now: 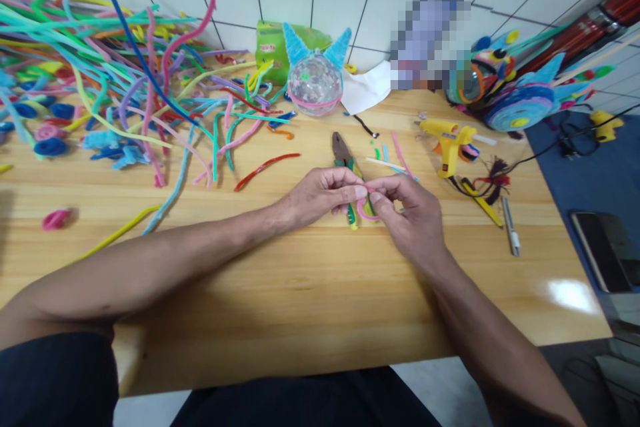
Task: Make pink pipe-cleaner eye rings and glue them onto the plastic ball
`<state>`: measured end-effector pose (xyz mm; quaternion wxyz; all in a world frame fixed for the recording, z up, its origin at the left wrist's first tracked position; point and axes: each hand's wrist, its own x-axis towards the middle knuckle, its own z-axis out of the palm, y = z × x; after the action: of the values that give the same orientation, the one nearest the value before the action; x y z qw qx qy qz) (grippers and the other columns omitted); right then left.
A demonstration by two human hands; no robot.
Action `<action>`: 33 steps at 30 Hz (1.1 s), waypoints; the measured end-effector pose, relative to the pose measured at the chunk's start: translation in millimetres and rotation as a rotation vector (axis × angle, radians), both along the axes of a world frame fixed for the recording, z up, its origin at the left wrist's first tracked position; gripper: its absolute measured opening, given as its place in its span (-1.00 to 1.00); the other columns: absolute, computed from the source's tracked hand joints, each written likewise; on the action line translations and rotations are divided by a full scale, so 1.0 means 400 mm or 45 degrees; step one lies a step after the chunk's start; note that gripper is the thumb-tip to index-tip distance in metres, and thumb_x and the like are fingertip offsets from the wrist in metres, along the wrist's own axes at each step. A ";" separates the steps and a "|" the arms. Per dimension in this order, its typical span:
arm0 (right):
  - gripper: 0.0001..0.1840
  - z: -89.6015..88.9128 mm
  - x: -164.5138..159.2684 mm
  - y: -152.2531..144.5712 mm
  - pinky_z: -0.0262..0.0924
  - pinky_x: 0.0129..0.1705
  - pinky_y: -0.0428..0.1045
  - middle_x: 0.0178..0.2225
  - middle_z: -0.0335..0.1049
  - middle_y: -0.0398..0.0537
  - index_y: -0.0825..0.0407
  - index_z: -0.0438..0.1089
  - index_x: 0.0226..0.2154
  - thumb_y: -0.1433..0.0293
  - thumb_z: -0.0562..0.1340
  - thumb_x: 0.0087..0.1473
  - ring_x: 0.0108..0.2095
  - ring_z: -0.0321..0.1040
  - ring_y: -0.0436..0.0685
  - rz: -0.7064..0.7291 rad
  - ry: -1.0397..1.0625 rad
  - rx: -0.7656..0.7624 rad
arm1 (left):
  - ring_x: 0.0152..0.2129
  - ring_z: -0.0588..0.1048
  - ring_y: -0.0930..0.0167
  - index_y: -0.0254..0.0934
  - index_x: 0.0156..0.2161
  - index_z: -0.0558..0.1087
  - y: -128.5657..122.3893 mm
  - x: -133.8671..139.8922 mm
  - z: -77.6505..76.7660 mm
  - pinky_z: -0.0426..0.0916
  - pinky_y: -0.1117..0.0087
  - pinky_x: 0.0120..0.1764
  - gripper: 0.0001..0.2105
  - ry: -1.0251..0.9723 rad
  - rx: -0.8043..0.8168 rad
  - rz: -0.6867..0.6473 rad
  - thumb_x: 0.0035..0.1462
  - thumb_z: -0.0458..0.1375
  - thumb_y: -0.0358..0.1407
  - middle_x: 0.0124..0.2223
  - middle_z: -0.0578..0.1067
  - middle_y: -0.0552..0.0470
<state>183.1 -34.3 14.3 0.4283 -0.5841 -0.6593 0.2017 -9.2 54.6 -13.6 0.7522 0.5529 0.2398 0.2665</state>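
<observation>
Pink pipe cleaner (367, 217): thin, light pink, bent into a small rounded curve dipping below the fingertips; looks deeper pink up top where both hands meet; ends mostly hidden by fingers, exact shape there can't be told; it's btwn the two hands, over the near end of the pliers (341, 147), a bit R of table centre.

L hand (325, 199): grip pressed together, thumb + index pinching the piece; R hand (414, 217): same, grip pinching it from the other side; fingertips of both nearly touching.

Pliers lie on the table (300, 307), dark jaws pointing away, green/yellow handles partly hidden by L hand; thin pink, blue + white strips just beyond R hand; red pipe cleaner (267, 170) L of the pliers.

Further out: clear ball (315, 85) w/ fuzzy blue ears + pink band, in front of green packet (270, 47); white paper (367, 88) beside it; big multicol. pile (150, 90) of pipe cleaners far L; yellow glue gun (447, 147) R, w/ yellow cutter (483, 203) + slim silver tool (511, 227) nr it; blue disc-shaped craft (520, 115) at back R, red flask (585, 27) behind.
</observation>
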 end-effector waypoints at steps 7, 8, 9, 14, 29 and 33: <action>-0.88 0.005 -0.001 -0.001 0.33 -0.33 0.01 -0.34 0.60 -0.15 -0.07 0.62 -0.21 0.38 0.31 0.30 -0.40 0.44 0.05 -0.024 0.031 -0.027 | -0.48 0.50 0.54 -0.35 -0.13 0.61 0.000 -0.003 0.005 0.38 0.50 -0.40 -0.70 -0.082 -0.021 -0.064 0.21 0.48 -0.15 -0.29 0.67 0.01; -0.88 0.005 -0.001 -0.001 0.33 -0.33 0.01 -0.35 0.59 -0.16 -0.07 0.62 -0.21 0.38 0.32 0.29 -0.40 0.43 0.05 -0.023 0.037 -0.022 | -0.48 0.51 0.54 -0.35 -0.13 0.60 0.000 -0.002 0.005 0.38 0.50 -0.40 -0.69 -0.083 -0.021 -0.064 0.20 0.49 -0.14 -0.29 0.68 0.00; -0.88 0.004 -0.001 -0.001 0.32 -0.33 0.00 -0.35 0.59 -0.16 -0.07 0.63 -0.21 0.39 0.32 0.29 -0.40 0.43 0.05 -0.021 0.042 -0.016 | -0.48 0.51 0.54 -0.35 -0.14 0.60 0.000 -0.002 0.004 0.38 0.50 -0.40 -0.67 -0.081 -0.021 -0.060 0.20 0.50 -0.12 -0.29 0.68 0.00; -0.87 0.004 -0.002 -0.002 0.32 -0.33 -0.01 -0.38 0.55 -0.20 -0.08 0.63 -0.20 0.41 0.32 0.27 -0.41 0.42 0.04 -0.009 0.073 -0.015 | -0.52 0.46 0.55 -0.35 -0.17 0.61 0.002 -0.002 0.002 0.36 0.50 -0.42 -0.58 -0.049 -0.018 -0.038 0.12 0.55 -0.03 -0.35 0.65 0.03; -0.90 0.003 0.000 0.002 0.40 -0.27 0.00 -0.34 0.65 -0.15 -0.05 0.64 -0.24 0.38 0.36 0.19 -0.38 0.51 0.05 0.034 0.370 -0.254 | -0.53 0.46 0.57 -0.34 -0.27 0.59 0.006 -0.006 0.019 0.34 0.52 -0.39 -0.60 0.034 -0.083 -0.044 -0.02 0.61 -0.11 -0.42 0.62 0.10; -0.90 0.004 -0.001 0.001 0.42 -0.26 0.01 -0.32 0.67 -0.14 -0.05 0.63 -0.23 0.35 0.36 0.20 -0.36 0.53 0.07 0.020 0.366 -0.247 | -0.54 0.47 0.56 -0.33 -0.26 0.58 0.005 -0.005 0.017 0.35 0.51 -0.41 -0.58 0.049 -0.094 0.005 -0.01 0.61 -0.09 -0.42 0.63 0.10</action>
<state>182.5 -34.1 16.0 0.4581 -0.5828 -0.5732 0.3492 -11.2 56.5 -7.0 0.7667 0.5294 0.2650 0.2483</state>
